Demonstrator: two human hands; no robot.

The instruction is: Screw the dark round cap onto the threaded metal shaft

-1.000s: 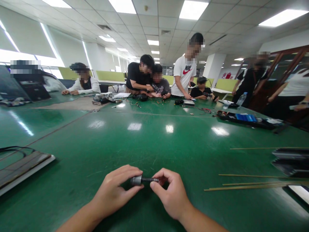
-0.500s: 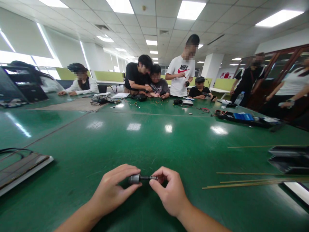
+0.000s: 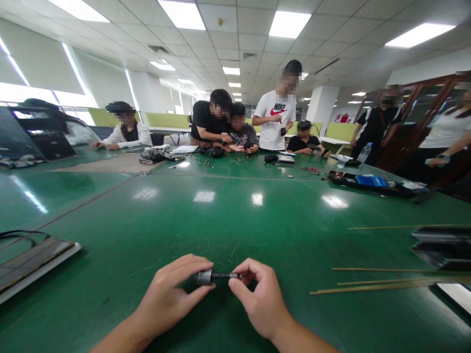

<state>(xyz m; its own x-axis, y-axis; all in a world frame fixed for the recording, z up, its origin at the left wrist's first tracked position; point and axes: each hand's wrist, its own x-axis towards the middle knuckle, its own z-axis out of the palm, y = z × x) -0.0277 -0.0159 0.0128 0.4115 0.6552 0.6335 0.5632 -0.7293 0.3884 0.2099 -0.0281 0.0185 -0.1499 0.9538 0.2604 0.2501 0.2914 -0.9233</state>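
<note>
Close in front of me, a small dark grey drill chuck (image 3: 204,278) with a thin metal shaft (image 3: 222,276) lies level between my hands, just over the green table. The chuck's wide tapered body sits between the thumb and fingers of my left hand (image 3: 167,289), which cover its left end. My right hand (image 3: 261,296) pinches the shaft's far end between thumb and forefinger. That end is partly hidden by the fingertips, and my other right fingers are curled behind it.
Thin rods (image 3: 368,289) and black channel pieces (image 3: 437,247) lie at right, near a white-topped flat object (image 3: 458,296). A flat panel (image 3: 40,267) with cables is at left. Across the table (image 3: 228,225) are a tool tray (image 3: 371,181), loose parts and several people.
The view has tilted up slightly, so everything sits a little lower. Both hands keep nearly the same hold on the chuck and its shaft.
</note>
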